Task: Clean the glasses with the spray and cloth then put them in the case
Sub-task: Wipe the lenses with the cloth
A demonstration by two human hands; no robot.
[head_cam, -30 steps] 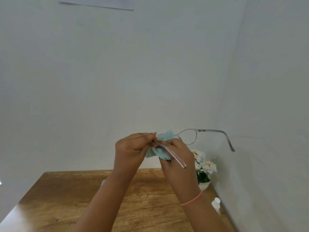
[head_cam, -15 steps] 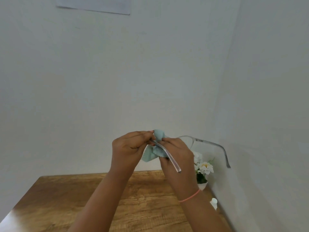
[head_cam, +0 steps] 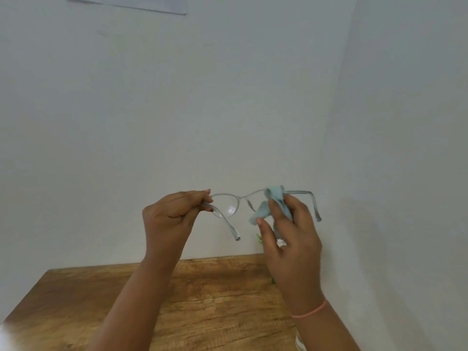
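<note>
Left hand [head_cam: 168,215] pinches clear-framed glasses [head_cam: 229,205] at left hinge – right hand [head_cam: 291,231] grips light-blue cloth [head_cam: 272,198] around right lens.

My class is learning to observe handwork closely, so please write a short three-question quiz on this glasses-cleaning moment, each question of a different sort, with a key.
1. True or false: the glasses are held in the air, off the wooden table.
2. The right hand holds the light blue cloth: A flat on the table; B against one lens; C well apart from the glasses.
3. Fill in: the left hand pinches the frame beside the ___ lens (bare or covered).
Key: 1 true; 2 B; 3 bare.
</note>
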